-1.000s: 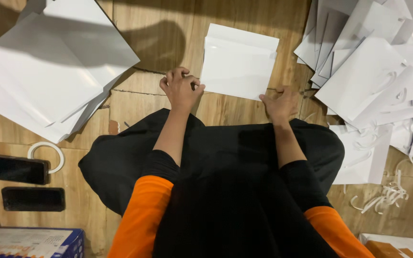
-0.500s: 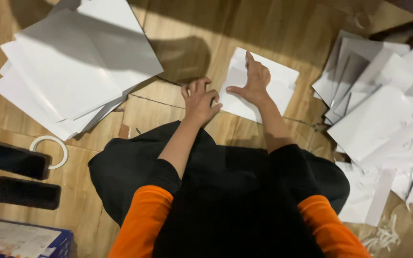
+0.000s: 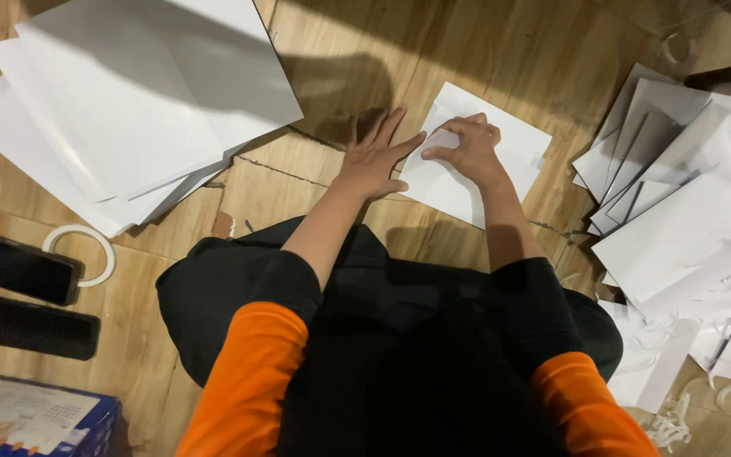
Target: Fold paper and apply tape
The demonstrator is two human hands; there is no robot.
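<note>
Squarely in front of the seated person, a folded white paper sheet (image 3: 475, 173) was laid flat on the wooden floor (image 3: 501, 51), turned at a slant, and every other place is given from it. Its upper middle was pressed by the right hand (image 3: 467, 151), whose fingers were curled in with the tips pinched against the paper at a fold; whether an edge was truly gripped could not be told. Its left edge was met by the left hand (image 3: 374, 156), which was laid palm down with the fingers spread wide and straight, the forefinger tip touching the sheet and the rest resting on the bare floor beside it. Both forearms were stretched forward from orange sleeves (image 3: 247, 381) over a black-clad lap (image 3: 399, 338).

Well to the left of the sheet, a loose stack of large white sheets (image 3: 129, 110) was fanned out. To its right, a heap of folded white paper pieces (image 3: 687, 211) was piled, with thin paper strips (image 3: 674, 419) scattered below that heap. Far to the lower left of the sheet, a white tape ring (image 3: 82, 250) was seen, with two dark phones (image 3: 19, 292) set beside it, one above the other. Further down in the same corner, part of a blue box (image 3: 35, 419) was seen; its top was covered by a pale printed lid, so its contents could not be told.
</note>
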